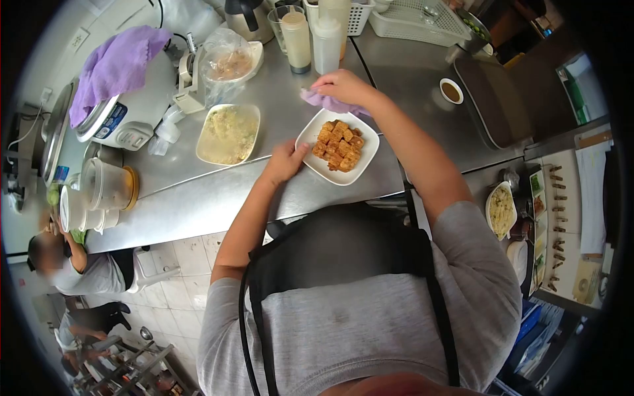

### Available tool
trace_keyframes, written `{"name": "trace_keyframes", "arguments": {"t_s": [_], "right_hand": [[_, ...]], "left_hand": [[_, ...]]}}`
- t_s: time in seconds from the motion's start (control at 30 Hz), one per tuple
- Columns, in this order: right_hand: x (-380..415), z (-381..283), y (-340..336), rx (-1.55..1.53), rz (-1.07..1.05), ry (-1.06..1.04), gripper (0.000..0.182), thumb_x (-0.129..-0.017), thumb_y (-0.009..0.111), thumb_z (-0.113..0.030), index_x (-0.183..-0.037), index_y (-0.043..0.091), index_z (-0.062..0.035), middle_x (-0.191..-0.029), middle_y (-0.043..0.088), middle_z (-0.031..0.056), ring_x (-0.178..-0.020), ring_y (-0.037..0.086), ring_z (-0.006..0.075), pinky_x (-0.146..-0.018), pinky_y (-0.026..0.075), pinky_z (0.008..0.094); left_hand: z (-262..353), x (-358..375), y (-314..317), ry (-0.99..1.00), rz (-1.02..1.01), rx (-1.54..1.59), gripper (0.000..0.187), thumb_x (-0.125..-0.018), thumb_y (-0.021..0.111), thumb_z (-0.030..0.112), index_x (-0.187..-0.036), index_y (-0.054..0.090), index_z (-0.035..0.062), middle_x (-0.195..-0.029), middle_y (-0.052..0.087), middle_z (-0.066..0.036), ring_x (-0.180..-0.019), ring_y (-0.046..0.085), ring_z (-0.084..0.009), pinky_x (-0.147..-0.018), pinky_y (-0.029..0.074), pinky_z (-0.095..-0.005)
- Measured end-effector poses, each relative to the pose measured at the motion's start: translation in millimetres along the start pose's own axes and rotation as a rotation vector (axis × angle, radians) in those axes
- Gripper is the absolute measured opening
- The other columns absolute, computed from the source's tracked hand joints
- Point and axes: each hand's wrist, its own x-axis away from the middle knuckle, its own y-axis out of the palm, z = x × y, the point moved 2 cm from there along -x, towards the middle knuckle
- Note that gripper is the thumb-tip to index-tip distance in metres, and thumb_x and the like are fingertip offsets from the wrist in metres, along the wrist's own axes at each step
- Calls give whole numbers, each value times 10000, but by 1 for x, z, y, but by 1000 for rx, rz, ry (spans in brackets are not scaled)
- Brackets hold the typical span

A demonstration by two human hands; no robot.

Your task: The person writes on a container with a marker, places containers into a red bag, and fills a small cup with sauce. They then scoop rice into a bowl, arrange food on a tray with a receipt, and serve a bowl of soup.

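Note:
A white square bowl [366, 166] of browned, cube-shaped food [338, 145] stands on the steel counter in front of me. My left hand [285, 162] is at the bowl's left rim, its thumb toward the edge and its other fingers partly hidden. Beyond the far rim, my right hand [343, 87] is closed on a light purple cloth [330, 103], which lies along the bowl's far edge. Left of the bowl is a white dish of pale, crumbly food [229, 134].
Squeeze bottles [327, 46] and a plastic-covered bowl [231, 65] stand at the back. A rice cooker [132, 109] with a purple cloth and stacked tubs [105, 185] are left. A sauce cup [451, 91] and dark tray [489, 99] are right. People are at far left.

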Motion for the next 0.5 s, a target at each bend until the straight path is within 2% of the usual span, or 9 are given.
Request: {"name": "trace_keyframes", "arguments": {"t_s": [0.03,0.07,0.2,0.3,0.33,0.43,0.5], "right_hand": [[-10,-6,6,61,-62,-15,218,-739,550,-191,-883,619,-43,-798,624,68,-674,562,115,-615,447,258],[-18,-12,13,121,-126,-29,219,-736,551,-203,-877,623,-52,-794,625,67,-671,565,118,-615,448,261],[-30,-27,45,157,-596,-64,233,-752,530,-233,-891,617,-68,-780,614,48,-667,545,107,-590,434,246],[-32,-18,61,218,-770,12,236,-756,522,-247,-877,618,-70,-771,613,42,-647,540,105,-578,433,242],[-30,-26,58,213,-784,66,225,-745,538,-238,-864,608,-60,-782,609,41,-668,540,106,-601,434,248],[-26,-6,72,36,-785,135,199,-698,578,-192,-846,602,-61,-772,603,43,-646,545,154,-563,426,278],[-25,4,80,379,-716,-160,229,-675,578,-176,-863,588,-45,-805,596,87,-722,556,203,-621,437,320]], "left_hand": [[2,3,0,46,16,-38,306,-827,433,266,-914,537,-8,-688,577,-90,-600,522,-143,-584,426,-280],[4,6,0,-60,-62,-73,345,-818,429,290,-903,536,-27,-768,594,-166,-713,568,-230,-679,428,-327],[4,2,2,-53,81,-186,359,-818,398,295,-842,542,-33,-774,569,-230,-756,557,-336,-687,418,-377],[9,-3,-3,-69,95,-201,361,-812,386,290,-815,542,-36,-781,554,-252,-774,537,-379,-698,409,-405],[10,-5,-3,-67,95,-178,362,-807,386,287,-812,543,-38,-783,553,-254,-774,537,-379,-701,409,-408],[9,-10,-5,-72,54,-171,347,-805,395,278,-802,539,-37,-787,551,-252,-776,535,-377,-694,411,-406],[8,-13,-7,-29,56,-194,336,-805,400,271,-794,538,-34,-786,551,-251,-769,536,-375,-687,415,-405]]}}
